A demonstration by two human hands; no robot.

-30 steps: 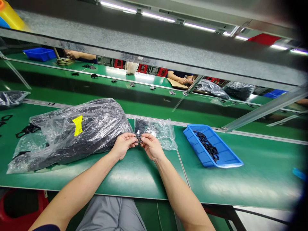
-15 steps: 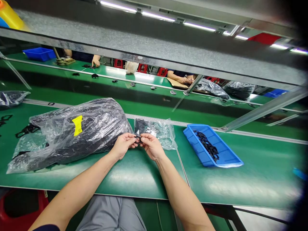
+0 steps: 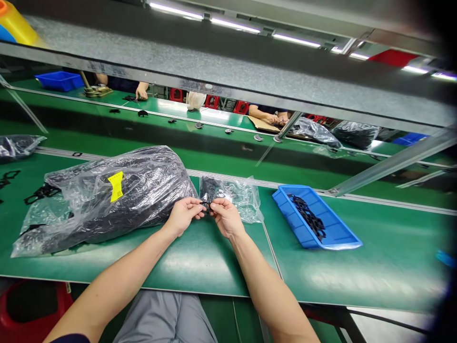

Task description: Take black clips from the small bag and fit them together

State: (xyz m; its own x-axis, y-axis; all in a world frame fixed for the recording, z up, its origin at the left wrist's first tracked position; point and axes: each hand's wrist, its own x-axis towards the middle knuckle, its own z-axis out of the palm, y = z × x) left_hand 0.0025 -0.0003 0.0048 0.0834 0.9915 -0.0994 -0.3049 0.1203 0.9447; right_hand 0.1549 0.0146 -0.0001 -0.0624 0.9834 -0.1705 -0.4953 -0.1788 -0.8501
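Between my two hands I hold a small black plastic part (image 3: 206, 206), pinched from both sides above the green workbench. My left hand (image 3: 184, 215) grips its left end with thumb and fingers; my right hand (image 3: 225, 216) grips the other end. The fingers cover much of the part, so its full shape is hidden. Just behind the hands lies a small clear bag (image 3: 243, 195) with dark and light pieces inside. A large clear bag (image 3: 153, 186) full of black parts, with a yellow label (image 3: 115, 186), rests to the left.
To the right stands a blue tray (image 3: 339, 228) holding several black parts (image 3: 307, 216). Loose black parts (image 3: 9, 177) lie at the far left. Beyond a metal rail runs a green conveyor (image 3: 214, 151); co-workers' hands (image 3: 142, 90) are busy across it. A metal shelf (image 3: 200, 78) hangs overhead.
My hands stay almost in place, still holding the black part, with my fingers shifted slightly on it. Little else differs.
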